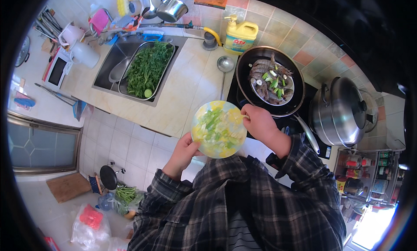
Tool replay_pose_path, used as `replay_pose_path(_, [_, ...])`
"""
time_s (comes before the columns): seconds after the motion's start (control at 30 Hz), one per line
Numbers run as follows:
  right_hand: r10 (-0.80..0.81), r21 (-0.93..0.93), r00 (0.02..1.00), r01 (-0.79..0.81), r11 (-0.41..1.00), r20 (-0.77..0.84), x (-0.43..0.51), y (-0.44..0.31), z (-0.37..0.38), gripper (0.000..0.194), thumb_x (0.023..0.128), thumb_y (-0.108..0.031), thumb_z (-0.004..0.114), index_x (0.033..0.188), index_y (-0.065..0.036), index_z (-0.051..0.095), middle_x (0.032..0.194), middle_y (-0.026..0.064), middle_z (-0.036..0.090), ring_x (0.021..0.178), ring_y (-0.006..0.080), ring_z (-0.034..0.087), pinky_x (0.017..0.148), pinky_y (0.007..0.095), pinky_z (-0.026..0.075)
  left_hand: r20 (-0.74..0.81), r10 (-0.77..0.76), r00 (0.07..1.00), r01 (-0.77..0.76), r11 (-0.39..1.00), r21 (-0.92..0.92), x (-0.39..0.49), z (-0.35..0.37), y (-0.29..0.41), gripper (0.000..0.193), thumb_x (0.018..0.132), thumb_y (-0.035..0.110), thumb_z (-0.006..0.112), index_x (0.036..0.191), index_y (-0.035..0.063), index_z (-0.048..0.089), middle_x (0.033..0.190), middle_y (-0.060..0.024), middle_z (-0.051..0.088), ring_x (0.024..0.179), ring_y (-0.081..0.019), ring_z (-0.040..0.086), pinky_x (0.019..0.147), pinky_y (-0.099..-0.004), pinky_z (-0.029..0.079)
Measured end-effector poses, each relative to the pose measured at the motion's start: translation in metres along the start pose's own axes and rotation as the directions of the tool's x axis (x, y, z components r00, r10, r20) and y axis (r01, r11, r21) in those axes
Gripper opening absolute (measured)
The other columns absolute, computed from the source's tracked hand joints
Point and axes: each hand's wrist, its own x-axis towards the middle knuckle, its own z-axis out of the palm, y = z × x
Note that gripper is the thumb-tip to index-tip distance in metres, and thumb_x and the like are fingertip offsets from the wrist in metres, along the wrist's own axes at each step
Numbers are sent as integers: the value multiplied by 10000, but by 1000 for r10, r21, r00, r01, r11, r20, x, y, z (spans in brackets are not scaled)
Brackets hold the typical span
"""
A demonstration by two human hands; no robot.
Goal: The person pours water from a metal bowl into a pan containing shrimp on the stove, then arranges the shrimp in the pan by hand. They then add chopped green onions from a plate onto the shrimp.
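My left hand point(184, 152) grips the lower left rim of a yellow and pale blue plate point(224, 150), its thumb over the edge. Chopped scallions point(213, 122) and pale minced bits lie on that plate. At the plate's right rim is my right hand point(261, 121), fingers bent in; whether it grips the rim or pinches some bits cannot be made out. Beyond it a dark frying pan point(241, 63) stands on the black cooktop. Inside the pan is a white-rimmed dish of raw shrimp point(264, 70) topped with scallion pieces and white slices.
A steel steamer pot point(335, 114) stands right of the pan, whose handle point(308, 133) points towards me. A ladle point(225, 64) and a yellow detergent jug point(241, 34) are on the counter point(185, 75). Leafy greens point(148, 68) fill a tray over the sink point(106, 73).
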Motion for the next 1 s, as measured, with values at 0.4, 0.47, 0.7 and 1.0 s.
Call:
replay_pose_path(0.4, [216,-96,962,-234,968,-166,22,123,-52,202,764,-79,661,964,-63,679,893,145,680,776,285,662,718,371,531,-70,-1,998,-1,999,-34,-14,-14,-4,317,952,113,500,1242,-15,507,1142,-106,625,1003,-189,643,791,-299,578])
replay_pose_path(0.47, [162,-13,976,-166,986,-146,23,130,-50,244,756,-69,690,999,-49,676,876,136,683,719,235,664,677,325,531,-75,6,997,-10,999,-50,-13,-13,-4,315,952,113,500,1240,-14,509,1147,-108,624,1004,-190,643,790,-298,578])
replay_pose_path(0.7, [195,48,961,-189,981,-195,12,107,-56,190,771,-74,678,959,-47,675,915,141,676,759,278,661,704,349,532,-20,32,999,-34,993,-109,-9,-11,-3,311,947,116,504,1232,-9,514,1156,-105,619,1009,-178,640,793,-289,574])
replay_pose_path(1.0, [-231,29,963,237,971,-140,-7,8,-25,125,758,-70,662,882,-66,648,845,104,618,799,317,615,698,400,507,21,10,1000,-9,998,-58,0,1,-2,317,944,109,500,1236,-11,505,1157,-102,617,1014,-178,635,808,-303,570])
